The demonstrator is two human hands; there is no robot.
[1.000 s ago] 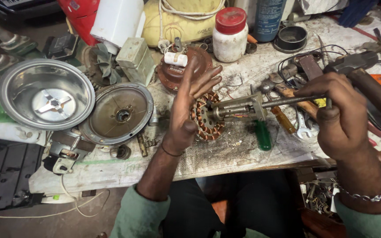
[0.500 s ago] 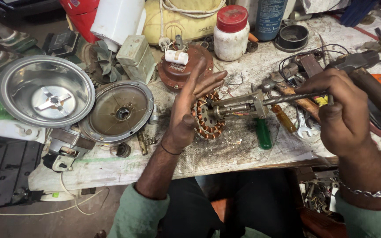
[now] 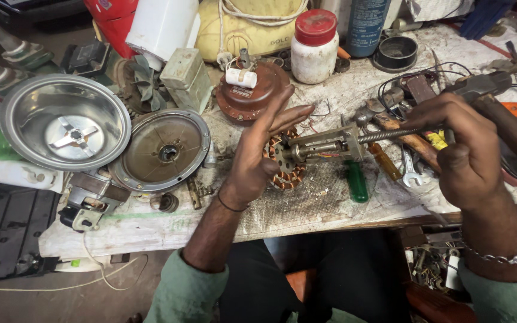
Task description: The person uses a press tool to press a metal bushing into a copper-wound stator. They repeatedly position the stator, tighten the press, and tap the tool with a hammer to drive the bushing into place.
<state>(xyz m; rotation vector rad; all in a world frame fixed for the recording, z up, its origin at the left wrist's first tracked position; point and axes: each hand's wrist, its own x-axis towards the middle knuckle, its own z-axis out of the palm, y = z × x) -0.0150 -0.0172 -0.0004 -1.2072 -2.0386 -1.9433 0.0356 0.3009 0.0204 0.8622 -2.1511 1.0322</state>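
Note:
A metal bearing puller [image 3: 330, 143] with a long threaded screw sits over a copper-wound motor armature [image 3: 285, 173] at the bench's middle. My left hand [image 3: 258, 149] is flat against the armature's left side, fingers spread upward, steadying it. My right hand [image 3: 459, 146] is closed around the far end of the puller's screw at its handle. A green-handled screwdriver [image 3: 356, 181] lies just below the puller.
A steel mixer jar [image 3: 64, 122] with blades and a round metal cover [image 3: 166, 149] lie at left. A brown motor housing [image 3: 249, 90], a white red-lidded bottle [image 3: 313, 48], a blue can [image 3: 366, 24], spanners [image 3: 411, 173] and wires crowd the back and right.
The puller and armature stay in place; my right hand has shifted slightly on the screw's end. My left hand keeps pressing the armature.

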